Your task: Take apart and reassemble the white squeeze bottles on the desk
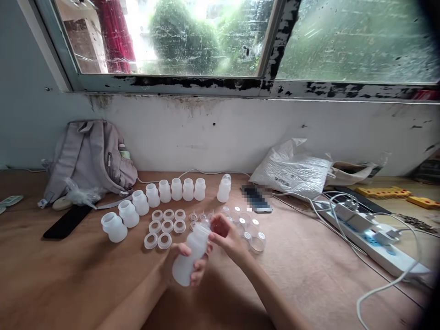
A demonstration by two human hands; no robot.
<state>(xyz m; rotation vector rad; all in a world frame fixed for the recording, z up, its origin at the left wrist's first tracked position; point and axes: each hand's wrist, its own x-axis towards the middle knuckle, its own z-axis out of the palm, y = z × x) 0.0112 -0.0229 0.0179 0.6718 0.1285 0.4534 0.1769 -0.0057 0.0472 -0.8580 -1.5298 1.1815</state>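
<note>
My left hand [190, 266] is wrapped round the body of a frosted white baby bottle [185, 263], tilted with its top to the upper right. At that top, my right hand [227, 236] has thumb and fingers closed about the rim; a translucent part shows there, partly hidden by the fingers. Left of the bottle lie several clear collar rings [167, 226] in rows. Behind it are small clear nipples [193, 216], some covered by my right hand. Several clear caps [257, 243] stand beyond my right wrist.
Several open white bottles [140, 202] curve along the left and back. One capped bottle [224, 189] stands apart near a phone [256, 199]. A backpack [91, 158], black phone [68, 222], silvery bag [292, 167] and power strip [374, 240] with loose cables lie around the table's edges.
</note>
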